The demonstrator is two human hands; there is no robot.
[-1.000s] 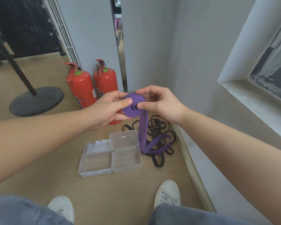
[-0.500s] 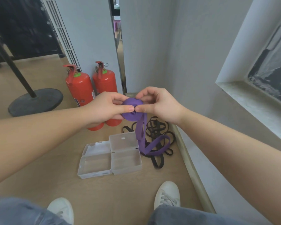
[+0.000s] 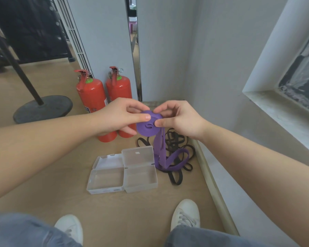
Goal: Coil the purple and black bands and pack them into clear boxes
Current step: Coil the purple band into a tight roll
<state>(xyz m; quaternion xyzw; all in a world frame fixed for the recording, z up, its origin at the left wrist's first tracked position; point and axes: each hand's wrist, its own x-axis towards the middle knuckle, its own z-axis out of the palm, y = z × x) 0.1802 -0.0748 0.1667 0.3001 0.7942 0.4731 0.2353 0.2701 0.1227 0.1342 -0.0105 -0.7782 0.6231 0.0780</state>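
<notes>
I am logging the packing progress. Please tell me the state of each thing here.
purple band: partly coiled, loose end hanging to the floor.
black band: uncoiled, lying loose on the floor.
left box: open, empty.
right box: open, empty.
left hand: pinches the purple band.
right hand: pinches the purple band.

We see the left grip (image 3: 121,116) and the right grip (image 3: 178,118) pinching the partly coiled purple band (image 3: 148,127) from either side, above the floor (image 3: 61,175). Its loose tail hangs down onto the tangled black band (image 3: 175,141) by the wall. The left clear box (image 3: 105,177) and the right clear box (image 3: 141,175) lie open, touching, just left of the tangle. Two red fire extinguishers (image 3: 91,97) stand behind.
</notes>
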